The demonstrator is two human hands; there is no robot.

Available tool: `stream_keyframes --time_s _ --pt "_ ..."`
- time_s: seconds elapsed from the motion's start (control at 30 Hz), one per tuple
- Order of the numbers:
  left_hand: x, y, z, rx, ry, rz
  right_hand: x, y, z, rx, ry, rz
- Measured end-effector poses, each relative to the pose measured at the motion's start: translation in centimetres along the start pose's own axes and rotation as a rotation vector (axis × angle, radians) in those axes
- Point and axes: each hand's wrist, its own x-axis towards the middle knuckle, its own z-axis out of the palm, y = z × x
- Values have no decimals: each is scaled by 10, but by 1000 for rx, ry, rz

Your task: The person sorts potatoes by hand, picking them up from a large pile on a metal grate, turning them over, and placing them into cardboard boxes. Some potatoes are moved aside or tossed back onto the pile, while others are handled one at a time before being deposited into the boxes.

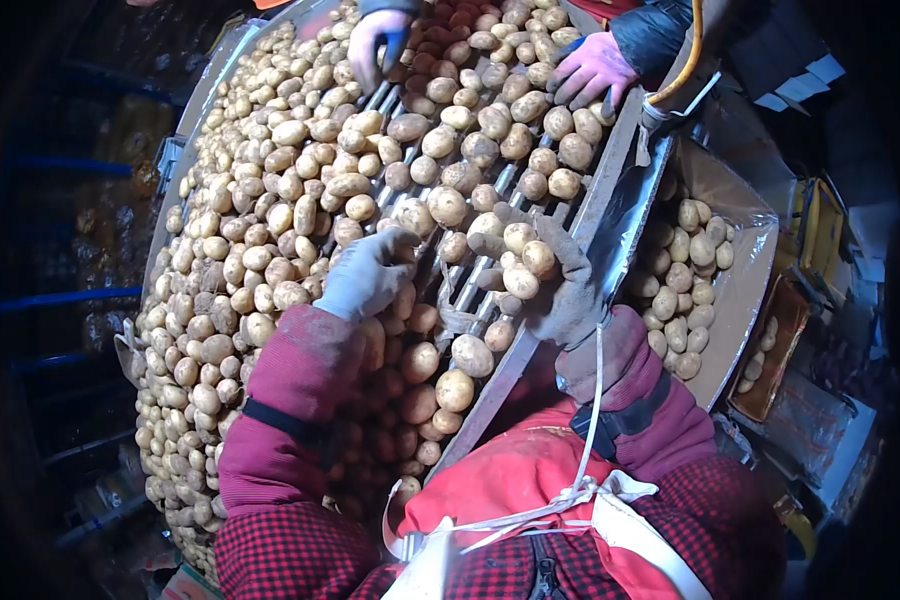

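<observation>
Head view is showing a sorting table, and at its far left the grey metal side wall [215,60] is penning in a deep bed of pale yellow, oval potatoes [240,250] that is covering the surface right up to that edge. The person's left hand [365,275], in a grey knitted glove, is lying palm-down on the heap just left of centre with its fingers bent over the tubers; I cannot tell whether it is gripping one. Beyond it a co-worker's purple-gloved hand [375,40] is reaching into the same stream. The grey steel rollers [467,278] are showing through only in a thin band down the middle, which is the one open lane. The right hand [560,295], also grey-gloved, is cupping three small potatoes [521,281], its fingers half curled around them just inside the table's right edge. A co-worker's pink-gloved hand [592,68] is resting on the potatoes farther along. This is looking like the picking-out step, with a handful gathered and not yet dropped. The next move is likely calling for lifting that handful over the slanted grey side rail [610,190], which is standing between the hand and the brown cardboard box [745,300] just beside it. The box is already holding a layer of potatoes, with spare room showing near its outer wall.
</observation>
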Motion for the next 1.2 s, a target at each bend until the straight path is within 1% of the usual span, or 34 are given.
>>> stream_keyframes --time_s 0.03,0.07,0.1,0.17,0.2,0.23,0.27,0.3,0.37,0.4,0.43,0.5,0.57,0.6,0.63,0.7,0.73,0.8,0.83,0.9,0.93,0.97,1.03,1.07,1.1,1.17,1.2 --pt "-1 -2 -4 -145 32 -61 0 0 2 -3 2 -7" --pt "-3 3 -10 -388 10 -148 0 0 0 -6 -4 -6" --pt "-9 9 -15 -394 53 -158 1 1 -3 8 -25 6" --pt "-14 15 -24 -492 54 -215 2 1 -5 16 -52 22" --pt "-17 16 -26 -494 60 -214 2 1 -5 -17 -20 18" --pt "-20 18 -26 -486 86 -137 1 1 -5 -51 12 13" --pt "-23 20 -26 -476 110 -59 2 3 -8 -5 12 30" --pt "-27 29 -24 -476 114 -56 2 4 -7 -8 9 30" --pt "-36 52 -14 -578 186 137 4 8 -5 -56 -44 -13" --pt "-42 67 -11 -648 155 163 3 11 7 -70 55 -25" --pt "-45 78 -7 -641 122 229 -1 11 11 -72 57 -23" --pt "-42 89 3 -369 165 482 -7 11 15 12 -83 75" --pt "-36 104 4 -79 246 777 27 24 -33 -428 -391 -156" --pt "-34 104 7 28 220 762 8 16 0 -147 -181 -63" --pt "-34 104 16 -9 204 717 -12 9 33 137 28 27" --pt "-32 111 20 38 188 716 -12 6 19 180 11 2" --pt "-36 117 21 44 170 699 -8 7 -1 170 -50 -27" --pt "-32 117 28 38 181 775 -16 -1 -7 205 -156 -81" --pt "-30 117 32 47 187 800 -19 -4 -12 202 -149 -100" --pt "-32 126 36 -20 183 816 -16 -6 -36 236 -295 -133" --pt "-34 126 40 -107 183 775 -12 -4 -58 216 -411 -176" --pt "-34 124 47 -195 176 744 -22 -14 -60 458 -325 -4" --pt "-34 119 71 -465 261 655 -32 -23 -63 524 -373 -62" --pt "-31 118 74 -424 236 649 -42 -28 -75 349 -288 -141" --pt "-29 114 76 -380 216 633 -52 -35 -75 278 -193 -209" --pt "-23 98 93 -327 179 647 -88 -54 -51 177 145 -348" --pt "-27 110 90 -175 161 681 -101 -64 -51 209 175 -392"
